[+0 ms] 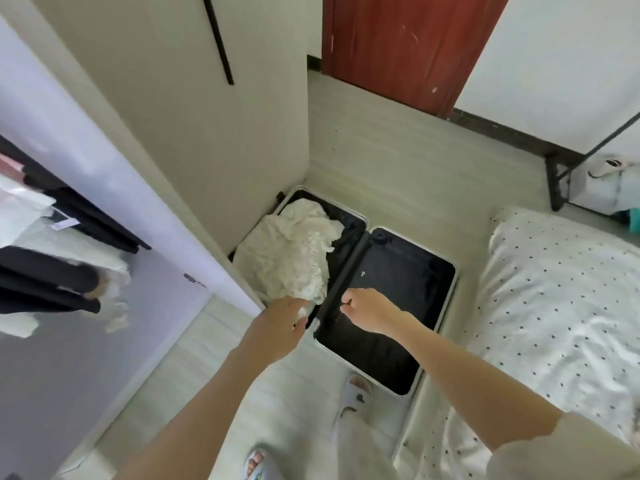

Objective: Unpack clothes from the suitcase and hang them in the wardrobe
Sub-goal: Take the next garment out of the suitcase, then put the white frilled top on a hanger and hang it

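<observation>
- The left hand point(282, 315) gripped the white dress point(287, 258) in the suitcase point(446, 292).
- The right hand point(367, 311) pinched something small and dark.
- Clothes already hung in the wardrobe point(69, 237).

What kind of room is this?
Most likely a bedroom. A bed with dotted bedding stands at the right, a wardrobe with hanging clothes at the left, and an open suitcase lies on the floor between them.

A suitcase point(391, 278) with black lining and a silvery rim holds a cream-white lacy garment point(291, 254). The bed cover point(561, 296) is white with small dark dots. The door point(405, 46) is reddish-brown, the wardrobe point(166, 109) beige.
</observation>
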The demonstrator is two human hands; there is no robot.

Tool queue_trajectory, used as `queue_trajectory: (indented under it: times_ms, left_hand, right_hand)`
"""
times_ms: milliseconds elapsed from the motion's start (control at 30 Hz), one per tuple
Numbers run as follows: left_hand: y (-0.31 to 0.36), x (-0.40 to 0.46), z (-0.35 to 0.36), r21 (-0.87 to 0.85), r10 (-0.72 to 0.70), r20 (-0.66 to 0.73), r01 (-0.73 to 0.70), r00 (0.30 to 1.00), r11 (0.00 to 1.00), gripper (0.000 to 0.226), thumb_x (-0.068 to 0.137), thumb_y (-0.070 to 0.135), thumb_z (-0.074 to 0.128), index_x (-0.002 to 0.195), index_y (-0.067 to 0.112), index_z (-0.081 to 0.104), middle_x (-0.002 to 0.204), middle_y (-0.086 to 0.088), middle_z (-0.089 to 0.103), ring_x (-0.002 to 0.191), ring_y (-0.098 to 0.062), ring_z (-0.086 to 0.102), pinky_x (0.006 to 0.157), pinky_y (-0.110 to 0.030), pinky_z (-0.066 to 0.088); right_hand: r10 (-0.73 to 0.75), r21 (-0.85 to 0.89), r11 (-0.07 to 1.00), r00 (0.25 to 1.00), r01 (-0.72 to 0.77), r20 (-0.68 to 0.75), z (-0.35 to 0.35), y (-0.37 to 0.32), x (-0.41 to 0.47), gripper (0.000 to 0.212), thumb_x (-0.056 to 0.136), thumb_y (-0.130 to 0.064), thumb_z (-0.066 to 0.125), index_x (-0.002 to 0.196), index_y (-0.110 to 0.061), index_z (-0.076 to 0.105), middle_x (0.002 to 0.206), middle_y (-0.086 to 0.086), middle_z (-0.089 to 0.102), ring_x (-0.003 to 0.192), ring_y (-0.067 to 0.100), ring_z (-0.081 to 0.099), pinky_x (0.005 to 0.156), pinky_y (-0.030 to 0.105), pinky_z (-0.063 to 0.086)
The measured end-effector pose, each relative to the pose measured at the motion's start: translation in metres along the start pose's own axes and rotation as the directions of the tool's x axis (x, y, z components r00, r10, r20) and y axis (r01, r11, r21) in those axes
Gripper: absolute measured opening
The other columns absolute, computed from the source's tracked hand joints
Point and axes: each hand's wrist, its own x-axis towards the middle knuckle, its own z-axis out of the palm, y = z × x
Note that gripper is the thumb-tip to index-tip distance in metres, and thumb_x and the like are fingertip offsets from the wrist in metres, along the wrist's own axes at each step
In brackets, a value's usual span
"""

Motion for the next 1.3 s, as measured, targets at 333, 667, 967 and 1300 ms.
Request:
queue_trajectory:
  times_ms: [333, 667, 967, 1300]
  left_hand:
    - [-0.058, 0.172, 0.128, -0.049, -0.217, 0.171, 0.228, 0.961, 0.972, 0.039, 0.095, 0.015, 0.047, 0.134, 0.011, 0.045, 0.130, -0.008, 0.053, 0.123, -0.023, 0.045, 0.101, -0.030, 0.036]
    - [-0.210, 0.354, 0.312, -0.004, -0.374, 0.203, 0.383, 0.905, 0.924, 0.051, 0.090, 0.009, 0.050, 0.138, 0.005, 0.034, 0.136, -0.018, 0.041, 0.129, -0.032, 0.036, 0.105, -0.041, 0.034]
    - [-0.295, 0.471, 0.397, 0.259, -0.348, 0.010, 0.333, 0.938, 0.907, 0.075, 0.087, 0.037, 0.060, 0.146, 0.016, 0.018, 0.151, -0.014, 0.017, 0.137, -0.033, 0.023, 0.102, -0.046, 0.034]
    - [-0.261, 0.482, 0.344, -0.318, -0.392, -0.178, 0.324, 0.902, 0.891, 0.018, 0.098, 0.008, 0.034, 0.106, 0.008, 0.050, 0.075, -0.001, 0.049, 0.068, -0.021, 0.045, 0.058, -0.027, 0.035]
  right_hand:
    - [0.117, -0.033, 0.993, 0.991, -0.115, 0.062, 0.016, 0.155, 0.162, 0.035, 0.101, -0.028, 0.036, 0.125, -0.007, 0.051, 0.119, 0.011, 0.058, 0.108, 0.028, 0.055, 0.089, 0.036, 0.044]
    - [0.118, 0.107, 0.987, 0.993, -0.120, 0.029, 0.167, 0.243, 0.388, 0.040, 0.100, -0.026, 0.039, 0.137, -0.014, 0.045, 0.134, 0.008, 0.052, 0.121, 0.025, 0.049, 0.098, 0.035, 0.040]
    - [-0.112, -0.209, 0.976, 0.967, 0.064, -0.227, 0.252, 0.280, 0.532, 0.047, 0.099, -0.030, 0.040, 0.144, -0.018, 0.035, 0.152, 0.006, 0.029, 0.146, 0.022, 0.012, 0.118, 0.045, 0.010]
    - [0.001, 0.045, 0.999, 0.998, 0.001, -0.062, 0.216, 0.266, 0.506, 0.042, 0.100, -0.026, 0.036, 0.140, -0.014, 0.041, 0.146, 0.006, 0.039, 0.138, 0.022, 0.030, 0.107, 0.039, 0.036]
